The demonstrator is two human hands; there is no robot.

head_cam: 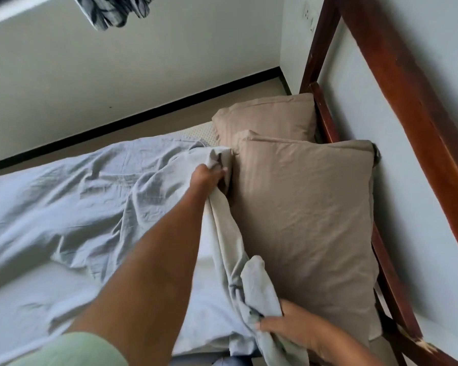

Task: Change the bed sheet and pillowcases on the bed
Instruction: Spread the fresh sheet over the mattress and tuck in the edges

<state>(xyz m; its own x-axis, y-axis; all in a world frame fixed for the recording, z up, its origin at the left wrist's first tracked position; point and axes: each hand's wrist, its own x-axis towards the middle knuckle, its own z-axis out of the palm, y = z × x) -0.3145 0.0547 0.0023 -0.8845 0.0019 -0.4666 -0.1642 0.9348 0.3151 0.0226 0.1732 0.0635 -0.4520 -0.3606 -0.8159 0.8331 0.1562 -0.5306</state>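
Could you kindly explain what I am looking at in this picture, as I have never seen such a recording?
No machine here: a person wears a camera on the head, so this one picture looks forward and down at their own arms. On the bed lies a crumpled pale blue-grey sheet; a nearer pillow and a farther pillow, both tan, lie by the wooden headboard. The left hand grips the sheet's edge beside the nearer pillow; the right hand grips a bunched part of it, closer to the body.
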